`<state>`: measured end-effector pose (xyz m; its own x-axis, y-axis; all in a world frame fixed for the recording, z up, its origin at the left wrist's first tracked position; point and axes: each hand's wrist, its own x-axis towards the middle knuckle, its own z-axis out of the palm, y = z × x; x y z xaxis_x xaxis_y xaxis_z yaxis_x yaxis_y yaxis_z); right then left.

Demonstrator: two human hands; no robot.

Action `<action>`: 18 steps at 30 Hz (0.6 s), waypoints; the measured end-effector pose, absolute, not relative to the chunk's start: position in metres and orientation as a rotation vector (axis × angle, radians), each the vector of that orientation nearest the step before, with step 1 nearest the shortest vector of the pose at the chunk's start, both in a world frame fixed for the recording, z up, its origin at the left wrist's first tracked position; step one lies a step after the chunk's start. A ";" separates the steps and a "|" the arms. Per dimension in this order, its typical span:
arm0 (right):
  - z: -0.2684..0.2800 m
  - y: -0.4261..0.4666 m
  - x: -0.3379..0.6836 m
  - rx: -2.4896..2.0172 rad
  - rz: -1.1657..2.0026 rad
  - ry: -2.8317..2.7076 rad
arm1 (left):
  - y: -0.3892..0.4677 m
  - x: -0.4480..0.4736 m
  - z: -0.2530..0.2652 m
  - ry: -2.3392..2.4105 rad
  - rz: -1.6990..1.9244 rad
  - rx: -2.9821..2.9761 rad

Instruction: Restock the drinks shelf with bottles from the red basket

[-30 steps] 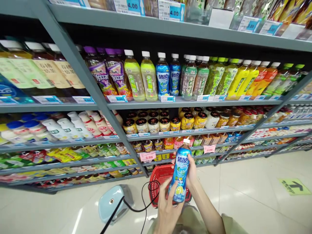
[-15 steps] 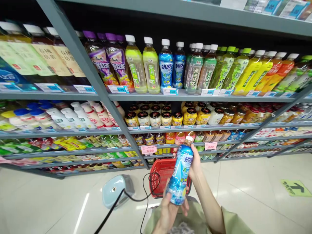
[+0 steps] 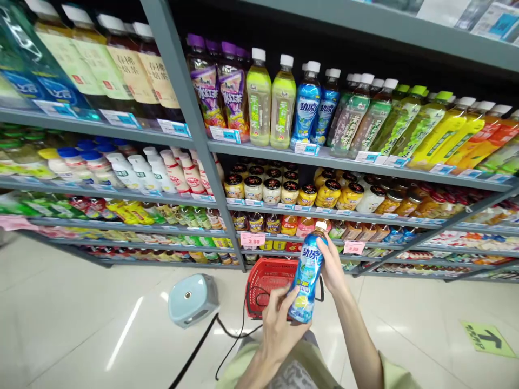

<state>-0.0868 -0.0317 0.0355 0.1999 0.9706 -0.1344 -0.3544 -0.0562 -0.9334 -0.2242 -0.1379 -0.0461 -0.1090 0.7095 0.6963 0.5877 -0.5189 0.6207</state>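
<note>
A blue drink bottle (image 3: pixel 308 275) with a white cap is held tilted in front of me, its printed label facing up. My left hand (image 3: pixel 279 316) is closed around its lower part, fingers at the left side near the base. Higher up, my right hand (image 3: pixel 333 265) grips it from the right, just below the cap. Beneath and behind the bottle, a red shopping basket (image 3: pixel 259 308) stands on the floor, partly hidden by the bottle and hands. Two blue bottles (image 3: pixel 307 111) with similar labels stand on the upper shelf.
Grey shelving (image 3: pixel 365 165) full of bottled drinks runs across the view, with jars (image 3: pixel 271 190) on a lower tier. A pale blue stool (image 3: pixel 193 300) stands left of the basket. A black cable (image 3: pixel 194 351) hangs at lower left. A yellow-green arrow sign (image 3: pixel 488 339) is on the floor.
The bottle has turned in my hands, bringing more of its label and lemon picture into view. My left hand has shifted from beneath the base to its left side. The camera view has swung left.
</note>
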 end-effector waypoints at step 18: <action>0.123 -0.037 -0.054 -1.645 0.491 -2.033 | -0.130 -0.235 -0.066 1.065 1.247 1.863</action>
